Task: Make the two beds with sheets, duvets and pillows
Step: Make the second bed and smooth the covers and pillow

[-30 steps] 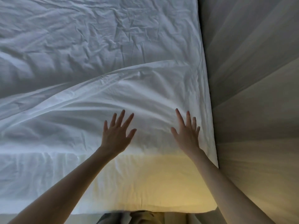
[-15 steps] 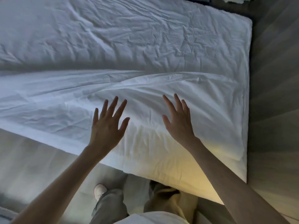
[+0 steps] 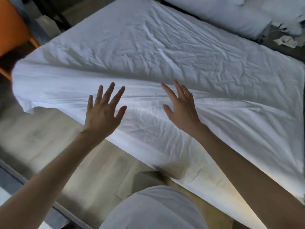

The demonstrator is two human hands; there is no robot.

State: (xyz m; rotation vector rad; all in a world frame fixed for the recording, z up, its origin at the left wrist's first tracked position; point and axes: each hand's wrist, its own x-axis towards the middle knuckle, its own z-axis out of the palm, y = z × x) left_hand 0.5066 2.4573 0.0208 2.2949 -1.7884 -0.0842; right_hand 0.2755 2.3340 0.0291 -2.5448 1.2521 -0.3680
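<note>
Head view: your left hand (image 3: 102, 113) and right hand (image 3: 183, 111), fingers spread and empty, over the sheet (image 3: 165, 55) mid-frame.
It runs lengthwise from upper left to lower right; orange furniture (image 3: 11, 22) upper left, bedding pile (image 3: 231, 12) upper right.

- No text, label, brand, number or sign could be read anywhere in the view.
</note>
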